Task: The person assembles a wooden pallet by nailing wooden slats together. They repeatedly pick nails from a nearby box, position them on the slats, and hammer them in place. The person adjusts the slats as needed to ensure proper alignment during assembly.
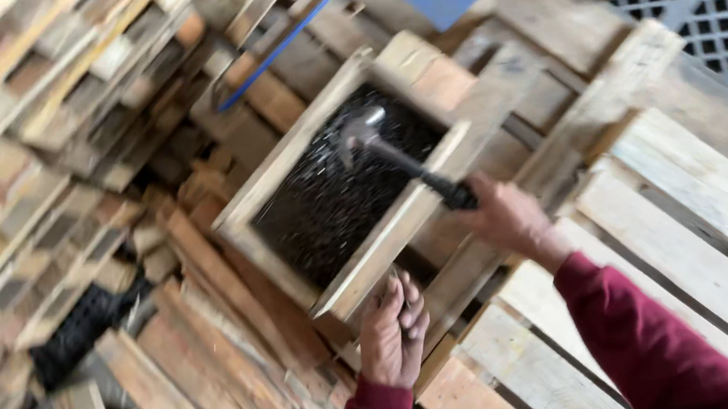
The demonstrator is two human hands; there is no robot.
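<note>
Head view: right hand [508,218] grip closed around hammer [405,163] over nail box [342,179]; left hand [395,330] curled below.

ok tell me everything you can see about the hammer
The hammer has a grey metal head, blurred, and a dark handle with a black grip at its end. It lies tilted, head up-left, over the wooden box of small dark pieces, which look like nails. The right hand is closed round the grip end. The head hangs just above or on the pieces; the blur hides which. The left hand is apart from it, near the box's lower corner.
</note>
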